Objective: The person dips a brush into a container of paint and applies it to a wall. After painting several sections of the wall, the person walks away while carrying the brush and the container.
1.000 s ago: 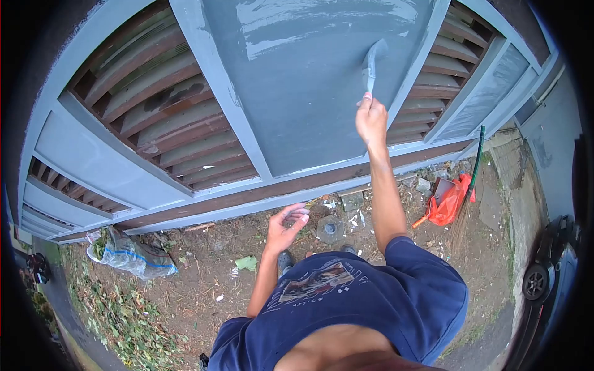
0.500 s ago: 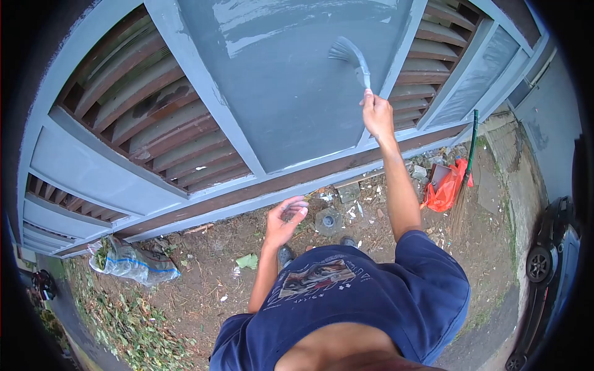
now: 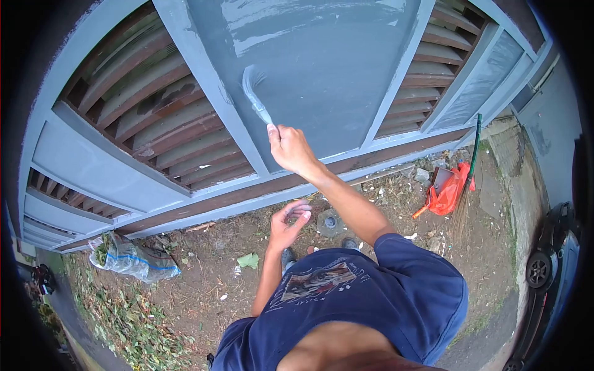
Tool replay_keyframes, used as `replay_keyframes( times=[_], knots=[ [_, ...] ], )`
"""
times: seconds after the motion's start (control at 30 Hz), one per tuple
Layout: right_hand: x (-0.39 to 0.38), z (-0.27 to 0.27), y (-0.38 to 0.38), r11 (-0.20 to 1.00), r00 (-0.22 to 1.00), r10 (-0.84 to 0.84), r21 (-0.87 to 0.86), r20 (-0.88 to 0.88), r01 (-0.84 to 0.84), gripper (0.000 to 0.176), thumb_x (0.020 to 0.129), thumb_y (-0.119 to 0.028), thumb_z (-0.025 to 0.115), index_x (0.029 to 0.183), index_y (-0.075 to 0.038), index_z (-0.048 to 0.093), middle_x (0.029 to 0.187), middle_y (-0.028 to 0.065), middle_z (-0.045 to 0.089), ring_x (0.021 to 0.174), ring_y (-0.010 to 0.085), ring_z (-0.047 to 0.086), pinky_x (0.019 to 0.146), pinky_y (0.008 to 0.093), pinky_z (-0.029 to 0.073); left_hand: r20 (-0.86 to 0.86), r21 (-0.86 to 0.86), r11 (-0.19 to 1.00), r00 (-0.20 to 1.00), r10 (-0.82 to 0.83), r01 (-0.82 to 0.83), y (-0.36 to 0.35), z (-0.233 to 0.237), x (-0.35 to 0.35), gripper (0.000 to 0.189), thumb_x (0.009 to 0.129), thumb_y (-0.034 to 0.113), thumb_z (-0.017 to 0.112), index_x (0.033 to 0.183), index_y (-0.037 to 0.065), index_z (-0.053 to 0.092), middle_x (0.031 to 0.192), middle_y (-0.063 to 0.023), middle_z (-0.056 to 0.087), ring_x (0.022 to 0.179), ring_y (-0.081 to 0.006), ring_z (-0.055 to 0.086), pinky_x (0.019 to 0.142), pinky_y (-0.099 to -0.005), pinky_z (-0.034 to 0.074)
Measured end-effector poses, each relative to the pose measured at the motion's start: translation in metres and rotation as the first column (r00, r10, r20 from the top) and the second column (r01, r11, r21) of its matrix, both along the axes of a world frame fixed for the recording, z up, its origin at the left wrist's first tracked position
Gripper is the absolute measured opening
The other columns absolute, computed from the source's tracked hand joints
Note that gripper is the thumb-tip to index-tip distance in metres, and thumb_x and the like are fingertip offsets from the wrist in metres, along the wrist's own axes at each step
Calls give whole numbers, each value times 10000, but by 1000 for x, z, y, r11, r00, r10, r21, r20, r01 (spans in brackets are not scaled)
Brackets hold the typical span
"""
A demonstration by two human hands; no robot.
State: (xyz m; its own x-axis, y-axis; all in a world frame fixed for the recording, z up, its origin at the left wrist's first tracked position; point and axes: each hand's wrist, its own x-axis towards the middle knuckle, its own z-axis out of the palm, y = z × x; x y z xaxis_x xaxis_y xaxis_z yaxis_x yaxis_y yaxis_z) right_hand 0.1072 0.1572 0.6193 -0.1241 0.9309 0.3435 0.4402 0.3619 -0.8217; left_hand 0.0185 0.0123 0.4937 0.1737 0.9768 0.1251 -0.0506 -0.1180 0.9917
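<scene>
The left hand (image 3: 288, 222) hangs empty with fingers loosely curled, while the right hand (image 3: 289, 148), fingers wrapped round the brush (image 3: 253, 93), spreads grey paint at the left edge of the panel (image 3: 322, 68), where the next stroke probably needs a careful turn clear of the frame (image 3: 198, 68).

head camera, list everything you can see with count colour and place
gate panel: one, grey, top centre
slats: many, brown, either side of the panel
paintbrush: one, grey with paint, bristles on the panel
plastic bag: one, clear with blue stripe, ground lower left
broom: one, green handle, leaning at right
red bag: one, beside the broom
car: one, dark, right edge
right hand: grips the paintbrush
left hand: empty, fingers curled, held low
</scene>
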Motion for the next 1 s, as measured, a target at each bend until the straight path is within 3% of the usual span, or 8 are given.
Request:
replay_keyframes(
  times=[0.13, 0.27, 0.4, 0.6, 0.8, 0.87, 0.97, 1.0],
  knots=[
    [24, 0, 9, 999, 1000, 16, -47, 0, -16, 457, 964, -293, 446, 721, 65, 593, 670, 316, 578, 699, 505, 587, 661, 534, 455, 33, -82, 997, 999, 9, -7, 2, 5, 0, 348, 856, 89, 688, 1177, -11, 600, 1013, -104, 687, 900, -137, 636, 825, -289, 504],
    [136, 11, 31, 906, 906, -422, -23, 24, 422, 484, 970, -358, 446, 770, 33, 649, 634, 206, 619, 670, 363, 647, 647, 424, 483, 11, -26, 999, 1000, -24, 25, 10, 11, 2, 343, 852, 86, 689, 1170, -9, 604, 1012, -99, 689, 906, -130, 633, 838, -291, 497],
    [227, 32, 51, 700, 717, -694, 174, -62, 693, 520, 967, -362, 408, 771, 55, 647, 683, 249, 628, 714, 413, 642, 672, 471, 478, -11, -16, 998, 998, -63, 63, 18, 13, 4, 341, 848, 90, 694, 1166, 0, 608, 1008, -93, 690, 901, -129, 633, 837, -292, 496],
    [155, 23, 48, 824, 838, -544, 208, 34, 527, 440, 970, -264, 435, 729, 70, 592, 656, 296, 591, 683, 485, 599, 624, 531, 457, -2, -13, 996, 996, -88, 88, 19, 10, 12, 336, 846, 100, 701, 1160, 16, 618, 1005, -88, 692, 900, -128, 633, 831, -289, 498],
    [13, 38, 12, 994, 999, -34, 101, -4, 34, 439, 972, -251, 438, 704, 72, 564, 619, 304, 562, 634, 498, 577, 623, 547, 447, -29, -15, 1000, 999, -28, 28, 8, 10, 11, 340, 847, 104, 703, 1164, 15, 620, 1006, -83, 693, 898, -127, 634, 833, -290, 498],
    [-7, 32, 11, 991, 998, 53, 123, 16, -55, 427, 971, -273, 467, 708, 46, 574, 590, 235, 569, 601, 430, 600, 578, 464, 452, 5, -50, 998, 1000, -26, 26, 9, 5, 9, 345, 846, 110, 706, 1166, 14, 619, 1005, -79, 694, 902, -127, 633, 828, -292, 500],
    [17, 27, 26, 992, 997, -51, 111, -61, 58, 454, 977, -322, 459, 746, 35, 618, 529, 167, 544, 502, 301, 573, 530, 421, 431, -40, -48, 998, 998, -45, 43, 13, 11, 7, 326, 868, 92, 676, 1174, 5, 605, 1016, -83, 678, 921, -134, 623, 853, -305, 497],
    [38, 44, 24, 991, 986, -132, 13, -100, 134, 464, 975, -323, 448, 725, 35, 606, 602, 215, 592, 601, 401, 610, 599, 462, 468, -38, -54, 998, 998, -39, 37, 13, 11, 6, 326, 868, 92, 676, 1174, 5, 605, 1016, -83, 678, 921, -134, 623, 853, -305, 497]
  ],
)
